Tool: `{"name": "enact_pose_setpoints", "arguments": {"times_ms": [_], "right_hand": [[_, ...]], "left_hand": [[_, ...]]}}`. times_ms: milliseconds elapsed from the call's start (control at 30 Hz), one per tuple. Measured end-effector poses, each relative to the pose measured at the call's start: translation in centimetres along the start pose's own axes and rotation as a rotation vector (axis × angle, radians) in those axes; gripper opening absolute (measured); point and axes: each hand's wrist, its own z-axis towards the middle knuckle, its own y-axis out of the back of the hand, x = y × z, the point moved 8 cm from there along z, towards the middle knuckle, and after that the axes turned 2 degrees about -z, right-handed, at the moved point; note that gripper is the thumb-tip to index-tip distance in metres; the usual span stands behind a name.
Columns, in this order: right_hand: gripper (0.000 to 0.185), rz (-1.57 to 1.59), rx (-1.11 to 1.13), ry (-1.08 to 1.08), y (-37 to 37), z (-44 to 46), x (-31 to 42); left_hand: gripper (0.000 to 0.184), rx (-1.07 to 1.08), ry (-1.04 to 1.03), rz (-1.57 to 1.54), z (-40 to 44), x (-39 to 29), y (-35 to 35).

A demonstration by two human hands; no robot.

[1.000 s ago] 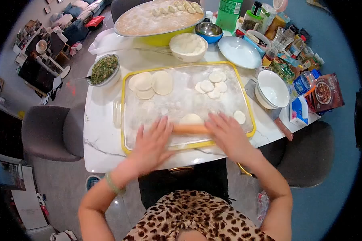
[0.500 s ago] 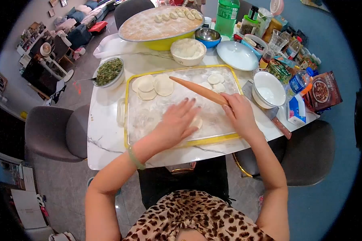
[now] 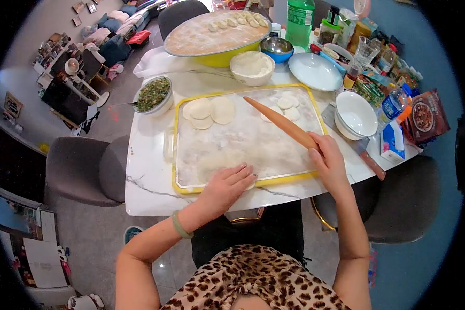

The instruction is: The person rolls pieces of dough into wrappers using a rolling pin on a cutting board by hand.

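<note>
My right hand (image 3: 327, 161) grips the thick end of a tapered wooden rolling pin (image 3: 280, 122), raised at a slant over the floured board (image 3: 274, 150) with the yellow rim. My left hand (image 3: 228, 187) lies at the board's front edge, fingers stretched out and close together. A pale dough edge (image 3: 251, 184) shows beneath its fingertips; the rest of that piece is hidden. Rolled dough wrappers (image 3: 223, 110) overlap at the board's back left. Smaller dough rounds (image 3: 288, 102) lie at the back right, partly behind the pin.
Green filling in a bowl (image 3: 153, 94) stands left of the board. Behind are a flour bowl (image 3: 252, 68) and a big floured tray (image 3: 212, 39) with dumplings. A white bowl (image 3: 355, 115), a cleaver (image 3: 372, 164), bottles and packets crowd the right side.
My left hand has drawn back toward the table's front edge, with the dough piece now under its fingertips. The rolling pin has tilted more steeply in my right hand. The view has shifted slightly.
</note>
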Motion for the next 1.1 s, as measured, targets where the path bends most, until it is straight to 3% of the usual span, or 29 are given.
{"name": "enact_pose_setpoints", "arguments": {"times_ms": [67, 133, 200, 233, 267, 300, 367, 433, 533, 633, 733, 867, 1100], "right_hand": [[0.035, 0.046, -0.021, -0.024, 0.5, -0.3, 0.1], [0.035, 0.096, -0.058, -0.036, 1.3, -0.8, 0.1], [0.036, 0.113, -0.099, -0.052, 2.9, -1.4, -0.1], [0.036, 0.105, -0.103, -0.064, 3.6, -1.7, 0.0], [0.036, 0.148, -0.135, -0.099, 4.6, -2.1, -0.1], [0.036, 0.190, -0.169, -0.135, 5.6, -2.6, -0.5], [0.036, 0.172, -0.198, -0.146, 6.9, -3.4, -1.1], [0.035, 0.173, -0.238, -0.151, 7.7, -4.1, -1.3], [0.033, 0.216, -0.225, -0.183, 7.5, -4.9, -2.0], [0.034, 0.170, -0.211, -0.138, 6.8, -5.1, -2.7], [0.034, 0.183, -0.191, -0.201, 6.5, -5.3, -2.6], [0.034, 0.217, -0.226, -0.209, 6.5, -6.0, -3.8], [0.034, 0.223, -0.116, -0.213, 4.1, -4.3, -4.1]], "left_hand": [[0.032, -0.193, 0.217, -0.466, -0.9, 2.9, 0.5], [0.022, -0.316, 0.662, -0.534, -1.4, 7.2, 2.7], [0.020, -0.601, 0.631, -0.627, -0.2, 10.4, 7.0], [0.021, -0.584, 0.665, -0.430, 0.6, 11.6, 9.3], [0.023, -0.685, 0.502, -0.429, 2.1, 11.8, 11.8], [0.028, -0.715, 0.465, -0.323, 3.2, 11.8, 13.4], [0.044, -0.631, 0.338, 0.119, 5.5, 12.2, 12.2], [0.058, -0.428, 0.387, 0.206, 7.7, 9.9, 8.3], [0.066, 0.010, 0.244, -0.050, 12.5, 3.3, 0.4], [0.065, 0.110, 0.009, -0.105, 15.7, -4.3, -5.6], [0.070, 0.257, 0.028, -0.114, 16.4, -7.1, -7.9], [0.073, 0.325, 0.077, -0.133, 13.1, -4.4, -6.6], [0.074, 0.492, 0.219, 0.094, 3.5, 3.5, 0.2]]}}
